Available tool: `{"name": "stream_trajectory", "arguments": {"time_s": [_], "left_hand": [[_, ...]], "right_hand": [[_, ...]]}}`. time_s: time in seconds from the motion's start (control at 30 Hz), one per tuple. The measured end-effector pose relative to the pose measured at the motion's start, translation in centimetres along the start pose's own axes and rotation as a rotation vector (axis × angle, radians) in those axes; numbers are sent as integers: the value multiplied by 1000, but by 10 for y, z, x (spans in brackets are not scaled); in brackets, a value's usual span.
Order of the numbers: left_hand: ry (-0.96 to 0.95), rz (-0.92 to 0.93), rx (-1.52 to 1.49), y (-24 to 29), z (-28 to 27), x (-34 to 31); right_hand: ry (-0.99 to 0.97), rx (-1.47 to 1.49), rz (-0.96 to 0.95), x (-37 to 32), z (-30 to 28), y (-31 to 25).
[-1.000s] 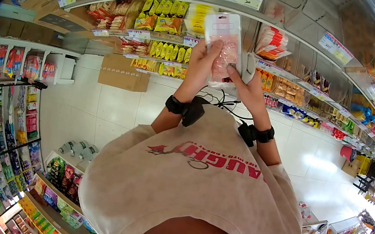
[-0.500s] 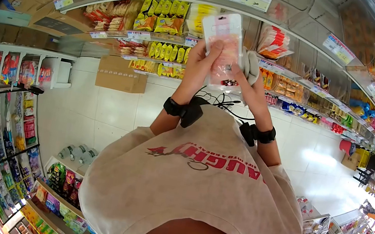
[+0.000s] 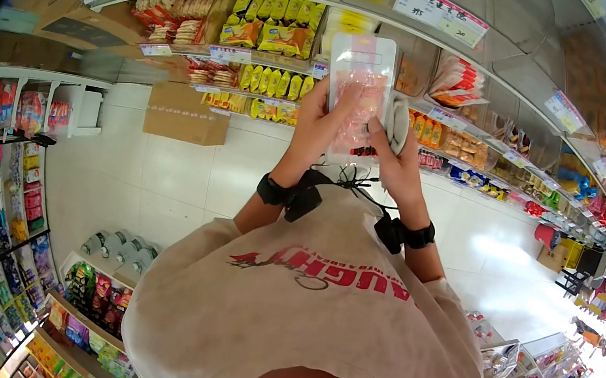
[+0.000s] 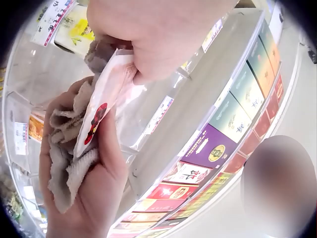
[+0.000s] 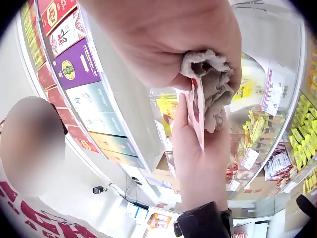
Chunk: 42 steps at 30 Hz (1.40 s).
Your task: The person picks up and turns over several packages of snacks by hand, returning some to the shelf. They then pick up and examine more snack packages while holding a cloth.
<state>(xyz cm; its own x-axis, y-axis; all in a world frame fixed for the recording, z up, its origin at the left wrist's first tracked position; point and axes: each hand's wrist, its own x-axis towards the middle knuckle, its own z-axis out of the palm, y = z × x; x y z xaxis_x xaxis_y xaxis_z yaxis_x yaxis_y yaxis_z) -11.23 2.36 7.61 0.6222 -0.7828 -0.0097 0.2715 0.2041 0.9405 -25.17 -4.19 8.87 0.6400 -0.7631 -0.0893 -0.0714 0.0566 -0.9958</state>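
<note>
A clear packet with pink contents (image 3: 366, 63) is held between both hands at the shelf front, nearly upright in the head view. My left hand (image 3: 318, 129) grips its left side, thumb across the front. My right hand (image 3: 401, 175) pinches the lower right side and also holds a crumpled grey cloth (image 3: 399, 122) behind it. Seen edge-on in the left wrist view, the packet (image 4: 101, 101) lies against the cloth (image 4: 64, 148) in the right palm. In the right wrist view, the cloth (image 5: 215, 82) bulges beside the packet's edge (image 5: 199, 111).
Shelves with clear bins of yellow snack packs (image 3: 286, 40) and price tags (image 3: 442, 14) stand in front. A cardboard box (image 3: 187, 114) is on the floor at left. Low goods racks (image 3: 93, 290) stand behind at both sides. Boxed goods (image 4: 215, 144) line a shelf.
The packet has become more upright, with both hands still gripping it. In the head view, the shelf tags have shifted right and the floor box slightly left.
</note>
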Motion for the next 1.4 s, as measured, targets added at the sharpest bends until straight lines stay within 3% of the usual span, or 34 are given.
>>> {"name": "stream_trajectory", "arguments": {"time_s": [0.13,0.37,0.43,0.53,0.6,0.67,0.77,0.8,0.9,0.93,1.03,1.07,1.17,1.2,1.3,1.4], "left_hand": [[-18,-34,24,-10,-9,-2],[-20,-16,-42,-5,9,-2],[-51,35,3,-4,15,1],[-5,-1,523,-16,17,3],[-148,-19,420,-18,34,2],[-286,-120,309,-12,63,-6],[-358,-190,273,-41,106,-17],[-331,-153,363,-26,131,-31],[-400,-422,286,-17,165,-36],[-374,-385,194,-27,174,-38],[-148,-48,398,-35,210,-46],[-174,-102,564,-53,200,-37],[-133,30,611,-67,219,-41],[-91,92,457,-65,236,-47],[-175,-74,579,-71,232,-50],[-231,-82,297,-81,244,-62]], "right_hand": [[-2,80,69,-3,5,-3],[-21,-103,-10,-4,-17,-5],[4,-192,-67,-5,-25,-7],[122,-306,-199,-5,-47,0],[190,-424,-284,-7,-68,-2],[100,-585,-383,-13,-93,-10],[27,-629,-563,-32,-109,-10],[14,-617,-629,-38,-116,-10],[-11,-574,-554,-44,-152,0],[49,-590,-566,-40,-163,8],[144,-238,-352,-43,-189,21],[103,-140,-189,-49,-203,20],[-26,54,66,-64,-238,26],[-9,68,65,-66,-245,27],[-35,128,122,-73,-266,24],[170,150,-86,-64,-262,45]]}}
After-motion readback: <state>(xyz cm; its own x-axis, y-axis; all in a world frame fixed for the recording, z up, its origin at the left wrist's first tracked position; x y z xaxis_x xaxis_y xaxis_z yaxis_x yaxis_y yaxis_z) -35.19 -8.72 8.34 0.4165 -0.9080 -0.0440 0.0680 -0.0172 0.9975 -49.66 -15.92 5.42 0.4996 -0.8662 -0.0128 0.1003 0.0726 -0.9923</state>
